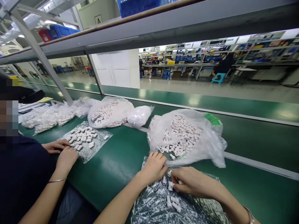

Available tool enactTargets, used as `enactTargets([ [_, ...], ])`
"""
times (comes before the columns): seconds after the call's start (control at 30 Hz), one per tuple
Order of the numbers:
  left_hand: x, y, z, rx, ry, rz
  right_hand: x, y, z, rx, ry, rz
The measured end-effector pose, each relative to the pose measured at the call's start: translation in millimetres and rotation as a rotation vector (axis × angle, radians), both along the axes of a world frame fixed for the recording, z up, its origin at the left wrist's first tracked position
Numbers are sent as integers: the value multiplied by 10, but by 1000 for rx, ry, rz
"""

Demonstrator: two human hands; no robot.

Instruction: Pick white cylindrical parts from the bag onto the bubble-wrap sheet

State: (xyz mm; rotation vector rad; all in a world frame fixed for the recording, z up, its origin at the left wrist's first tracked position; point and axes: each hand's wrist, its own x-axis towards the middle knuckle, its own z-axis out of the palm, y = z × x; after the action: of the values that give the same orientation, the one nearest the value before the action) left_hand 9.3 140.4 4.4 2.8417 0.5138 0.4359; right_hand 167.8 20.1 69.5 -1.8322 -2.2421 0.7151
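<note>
My left hand (pixel 154 167) is palm down at the near edge of a large clear bag (pixel 212 151) full of small white plastic fittings (pixel 184 132). Its fingers are bent, and whatever lies under them is hidden. To its right, my right hand (pixel 192 182) has thumb and forefinger pinched at a white tube-shaped fitting (pixel 170 185). Below both hands a crinkled clear plastic sheet (pixel 151 207) lies on the green bench. Several loose fittings (pixel 173 200) rest on it in a small group.
At left a co-worker's hands (pixel 66 157) touch fittings on another plastic sheet (pixel 90 154). Along the bench stand a second bag of fittings (pixel 109 113), a white bag (pixel 139 115) and filled small bags (pixel 51 116). A shelf (pixel 149 28) crosses overhead.
</note>
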Motion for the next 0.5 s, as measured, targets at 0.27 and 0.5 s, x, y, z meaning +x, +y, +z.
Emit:
enactTargets([
  [0.27,-10,-46,9,46,27,-11,39,-23,192,88,-21,-40],
  [0.5,1,-82,31,75,44,-13,295,358,-448,385,-336,-384],
])
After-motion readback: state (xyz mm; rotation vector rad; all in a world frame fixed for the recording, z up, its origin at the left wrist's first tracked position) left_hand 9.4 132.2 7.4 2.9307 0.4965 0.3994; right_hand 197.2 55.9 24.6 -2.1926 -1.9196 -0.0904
